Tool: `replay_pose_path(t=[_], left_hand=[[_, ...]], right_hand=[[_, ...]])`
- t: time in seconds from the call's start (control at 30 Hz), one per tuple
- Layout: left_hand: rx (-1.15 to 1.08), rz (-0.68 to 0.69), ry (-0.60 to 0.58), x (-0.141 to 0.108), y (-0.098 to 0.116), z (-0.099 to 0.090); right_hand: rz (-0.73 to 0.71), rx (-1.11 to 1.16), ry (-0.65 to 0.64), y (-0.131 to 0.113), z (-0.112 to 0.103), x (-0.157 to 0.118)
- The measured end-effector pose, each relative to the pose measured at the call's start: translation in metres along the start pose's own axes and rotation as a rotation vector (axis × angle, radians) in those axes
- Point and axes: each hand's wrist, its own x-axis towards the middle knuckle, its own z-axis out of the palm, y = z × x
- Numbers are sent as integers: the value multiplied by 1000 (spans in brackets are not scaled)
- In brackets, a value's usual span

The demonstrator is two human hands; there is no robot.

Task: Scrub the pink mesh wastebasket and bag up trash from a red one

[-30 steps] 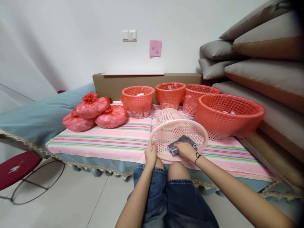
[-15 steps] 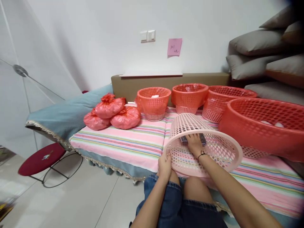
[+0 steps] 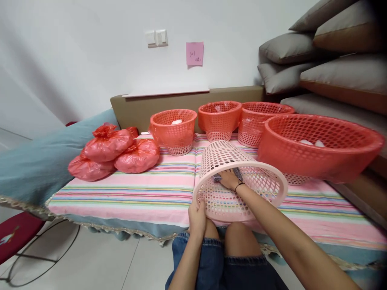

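A pink perforated basket [image 3: 222, 155] lies on its side on the striped cloth, its open mouth facing me. My left hand [image 3: 197, 217] is closed round the left part of its rim. Inside the basket is my right hand [image 3: 229, 179], its fingers pressed on a dark patterned cloth [image 3: 238, 174] against the inner wall. A dark band circles my right wrist. Part of the cloth is hidden under the hand.
Red-lined baskets, one at the centre [image 3: 173, 129] and a large one [image 3: 320, 149] at right, stand behind. Red tied bags [image 3: 137, 155] are piled left. Grey cushions [image 3: 287, 48] rise at right; a red stool [image 3: 18, 233] stands lower left.
The view has turned to the right, so things appear further left. My right hand has shifted with the cloth inside the basket; my left hand still grips the rim.
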Motion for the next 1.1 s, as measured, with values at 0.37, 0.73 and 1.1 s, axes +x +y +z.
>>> replay_pose_path(t=[0.37, 0.73, 1.1], left_hand=[[17, -8, 14, 0, 0, -2], [20, -45, 47, 1, -4, 2], [49, 4, 11, 3, 3, -2]], right_hand=[[69, 69, 128, -29, 14, 19], [106, 119, -125, -26, 35, 15], [35, 168, -261, -47, -10, -50]])
